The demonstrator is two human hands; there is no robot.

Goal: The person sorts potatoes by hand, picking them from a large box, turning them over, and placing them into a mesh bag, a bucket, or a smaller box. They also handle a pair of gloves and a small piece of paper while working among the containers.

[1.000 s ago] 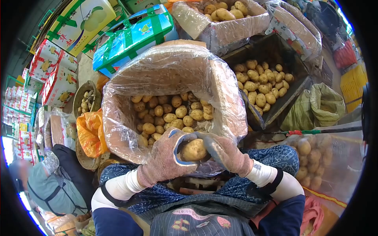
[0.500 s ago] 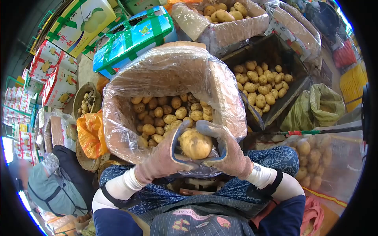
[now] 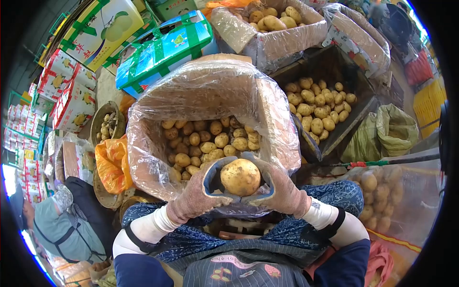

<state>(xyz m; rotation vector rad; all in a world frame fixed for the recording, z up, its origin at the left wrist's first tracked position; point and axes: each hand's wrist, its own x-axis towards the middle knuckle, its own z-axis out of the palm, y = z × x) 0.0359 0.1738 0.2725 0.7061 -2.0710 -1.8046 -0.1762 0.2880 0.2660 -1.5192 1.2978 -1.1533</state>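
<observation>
A large, round potato [image 3: 240, 177] with brown specks is held between my two gloved hands. My left hand [image 3: 203, 187] curves around its left side, and my right hand [image 3: 280, 187] curves around its right side. Both gloves are pinkish-brown with blue-grey palms and fingers. Just beyond the hands stands a cardboard box [image 3: 203, 95] lined with clear plastic, its near rim close to my fingers. Many smaller potatoes [image 3: 205, 136] lie in the bottom of that box.
A dark crate [image 3: 354, 115] of potatoes stands to the right, beside a green woven sack [image 3: 394, 131]. Behind is another potato-filled box [image 3: 291, 40]. Blue carton [image 3: 162, 52] and orange bag [image 3: 112, 165] lie left. A person [image 3: 67, 225] sits at lower left; bagged potatoes [image 3: 380, 196] lie right.
The potato has turned between my hands and now shows a rounder, speckled face. It sits slightly further right, and my fingers have shifted around it.
</observation>
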